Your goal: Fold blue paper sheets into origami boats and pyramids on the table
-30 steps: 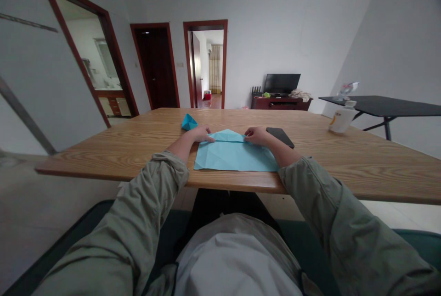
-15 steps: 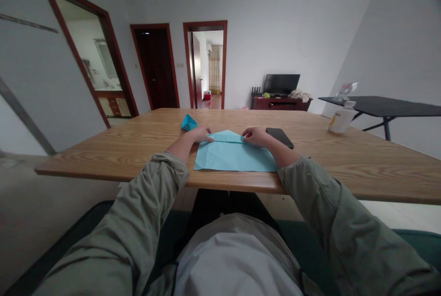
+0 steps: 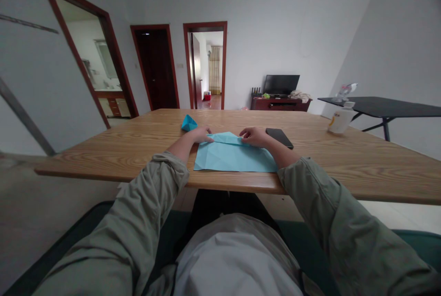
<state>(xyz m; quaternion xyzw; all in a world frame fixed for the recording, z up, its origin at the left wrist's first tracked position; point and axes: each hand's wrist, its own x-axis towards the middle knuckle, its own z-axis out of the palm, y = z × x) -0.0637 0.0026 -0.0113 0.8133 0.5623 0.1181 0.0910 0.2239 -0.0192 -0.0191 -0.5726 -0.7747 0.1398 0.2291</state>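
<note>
A light blue sheet of paper [image 3: 237, 158] lies near the front edge of the wooden table, creased, with a folded strip along its far side that rises to a low peak. My left hand [image 3: 202, 135] grips the far left corner, thumb on top of the paper. At the far right part of the fold, my right hand [image 3: 254, 136] pinches the paper between thumb and fingers. A small folded blue paper piece [image 3: 189, 123] stands just beyond my left hand. To the right of my right hand lies a dark phone [image 3: 279, 138], flat on the table.
On the right of the wooden table [image 3: 344, 163] stands a white bottle [image 3: 341, 118]. Behind it is a black folding table [image 3: 389, 106] with a clear plastic item on it. A television [image 3: 281, 85] sits on a low red-brown cabinet by the far wall.
My right hand has shifted slightly left along the fold, and the peak at the paper's far edge sits a little lower. My left hand stays in place.
</note>
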